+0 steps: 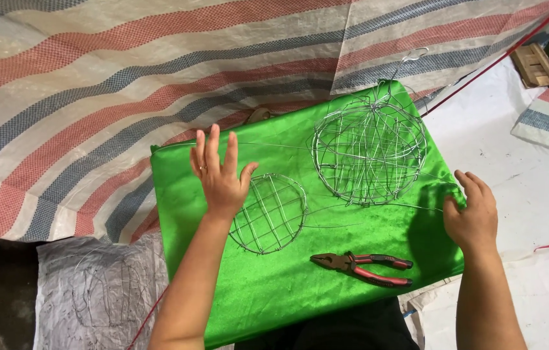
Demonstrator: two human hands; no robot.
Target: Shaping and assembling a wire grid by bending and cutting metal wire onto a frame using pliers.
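With both hands spread flat on green cloth [274, 285]: left hand [219, 175] fingers wide beside flat wire grid [269, 212], right hand [472, 214] fingers loosely open at cloth edge; wire ball frame [369, 148] formed, pliers [362, 267] idle.

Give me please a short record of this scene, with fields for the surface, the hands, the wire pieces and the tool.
surface: green satin cloth
left hand: open, flat on the cloth, beside the flat wire grid disc
right hand: on the cloth's right edge
wire pieces: the disc, a round wire basket
tool: red-handled pliers, untouched
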